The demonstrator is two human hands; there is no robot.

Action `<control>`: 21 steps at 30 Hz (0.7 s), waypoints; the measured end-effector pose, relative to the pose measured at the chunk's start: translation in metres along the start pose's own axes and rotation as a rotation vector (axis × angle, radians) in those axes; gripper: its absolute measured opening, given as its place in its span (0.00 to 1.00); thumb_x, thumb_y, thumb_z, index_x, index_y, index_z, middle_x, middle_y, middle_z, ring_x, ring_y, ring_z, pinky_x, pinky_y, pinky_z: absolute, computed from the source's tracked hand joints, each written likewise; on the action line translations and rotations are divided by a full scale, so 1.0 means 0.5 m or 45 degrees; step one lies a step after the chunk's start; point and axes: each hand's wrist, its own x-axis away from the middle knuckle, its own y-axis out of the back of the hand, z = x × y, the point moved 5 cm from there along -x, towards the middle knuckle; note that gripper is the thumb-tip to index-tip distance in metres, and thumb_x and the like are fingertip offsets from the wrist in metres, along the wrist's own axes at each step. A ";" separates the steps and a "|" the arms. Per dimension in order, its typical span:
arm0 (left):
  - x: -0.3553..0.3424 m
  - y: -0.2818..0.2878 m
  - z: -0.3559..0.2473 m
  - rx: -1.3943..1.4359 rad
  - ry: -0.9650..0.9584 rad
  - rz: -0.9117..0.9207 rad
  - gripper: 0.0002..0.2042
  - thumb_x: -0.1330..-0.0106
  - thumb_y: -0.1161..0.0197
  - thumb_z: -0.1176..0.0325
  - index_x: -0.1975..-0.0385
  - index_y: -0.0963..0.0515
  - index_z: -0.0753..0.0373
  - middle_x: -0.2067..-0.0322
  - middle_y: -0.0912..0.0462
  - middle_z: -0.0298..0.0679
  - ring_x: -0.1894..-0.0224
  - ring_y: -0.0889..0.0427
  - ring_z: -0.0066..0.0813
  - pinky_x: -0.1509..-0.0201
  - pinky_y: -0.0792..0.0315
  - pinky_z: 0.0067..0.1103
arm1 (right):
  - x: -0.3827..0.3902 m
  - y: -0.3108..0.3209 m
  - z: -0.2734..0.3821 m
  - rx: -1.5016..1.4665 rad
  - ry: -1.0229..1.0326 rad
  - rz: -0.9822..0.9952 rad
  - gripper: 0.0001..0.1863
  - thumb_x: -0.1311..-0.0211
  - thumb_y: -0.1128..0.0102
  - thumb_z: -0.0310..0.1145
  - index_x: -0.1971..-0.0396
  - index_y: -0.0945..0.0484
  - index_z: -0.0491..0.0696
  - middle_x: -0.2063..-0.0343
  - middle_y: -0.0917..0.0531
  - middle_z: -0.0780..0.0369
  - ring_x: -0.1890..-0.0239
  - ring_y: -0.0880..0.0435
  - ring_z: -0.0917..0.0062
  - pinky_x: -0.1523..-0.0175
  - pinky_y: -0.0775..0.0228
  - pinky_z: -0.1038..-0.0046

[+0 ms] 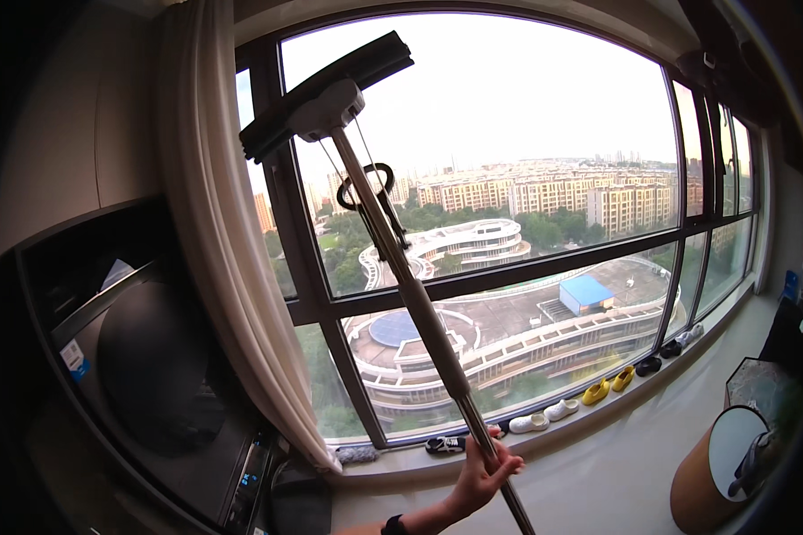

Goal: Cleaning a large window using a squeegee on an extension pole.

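Note:
A sponge mop (433, 334) is raised head-up and slanting in front of the large window. My left hand (486, 473) is closed around the lower part of its metal pole, with a dark band on the wrist. The wide dark mop head (326, 94) is at the upper left, tilted up to the right, joined to the pole by a pale plastic housing (327, 111). Thin rods and a black loop-shaped lever (366, 187) sit along the upper pole. Below my grip the pole runs out of the picture. My right hand is out of sight.
Several shoes, among them white shoes (544, 417) and yellow shoes (607, 386), line the windowsill. A pale curtain (232, 223) hangs at the left, beside a dark cabinet holding a front-loading machine (156, 366). A brown bin (714, 464) stands at the lower right.

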 end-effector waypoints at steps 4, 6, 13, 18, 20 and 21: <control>-0.089 0.106 0.012 -0.063 0.014 -0.122 0.19 0.32 0.48 0.69 0.48 0.49 0.63 0.71 0.34 0.37 0.77 0.29 0.20 0.66 0.27 0.23 | -0.083 -0.052 0.127 0.040 0.014 0.093 0.21 0.48 0.34 0.48 0.75 0.25 0.43 0.88 0.26 0.59 0.85 0.29 0.73 0.77 0.36 0.69; -0.126 0.137 0.017 -0.028 0.014 -0.076 0.20 0.31 0.50 0.69 0.46 0.50 0.63 0.69 0.34 0.37 0.75 0.29 0.20 0.64 0.27 0.23 | -0.117 -0.078 0.149 0.190 0.069 0.079 0.20 0.46 0.36 0.49 0.75 0.24 0.44 0.88 0.26 0.59 0.85 0.29 0.71 0.78 0.37 0.67; -0.205 0.304 0.080 -0.119 0.040 -0.002 0.21 0.34 0.47 0.73 0.46 0.49 0.64 0.61 0.34 0.39 0.58 0.25 0.26 0.50 0.29 0.26 | -0.254 -0.190 0.273 0.100 0.035 -0.020 0.14 0.42 0.41 0.44 0.73 0.22 0.47 0.87 0.26 0.56 0.86 0.26 0.67 0.80 0.36 0.65; -0.275 0.399 0.051 -0.085 0.087 0.151 0.21 0.33 0.49 0.73 0.45 0.49 0.63 0.60 0.34 0.41 0.55 0.26 0.29 0.46 0.30 0.29 | -0.315 -0.243 0.358 -0.004 -0.048 0.084 0.14 0.44 0.38 0.44 0.74 0.22 0.46 0.87 0.25 0.58 0.86 0.26 0.70 0.82 0.37 0.69; -0.275 0.398 0.056 0.013 0.103 0.204 0.24 0.34 0.49 0.74 0.42 0.51 0.63 0.54 0.34 0.46 0.47 0.29 0.35 0.44 0.32 0.30 | -0.357 -0.252 0.368 0.049 0.006 0.114 0.16 0.46 0.37 0.45 0.76 0.22 0.46 0.87 0.25 0.60 0.87 0.26 0.72 0.83 0.38 0.70; -0.266 0.397 0.040 0.061 0.157 0.209 0.26 0.35 0.48 0.75 0.40 0.53 0.63 0.51 0.34 0.48 0.44 0.31 0.37 0.43 0.33 0.31 | -0.376 -0.255 0.390 0.113 0.192 0.053 0.17 0.46 0.37 0.45 0.79 0.22 0.46 0.87 0.25 0.62 0.87 0.27 0.75 0.83 0.39 0.71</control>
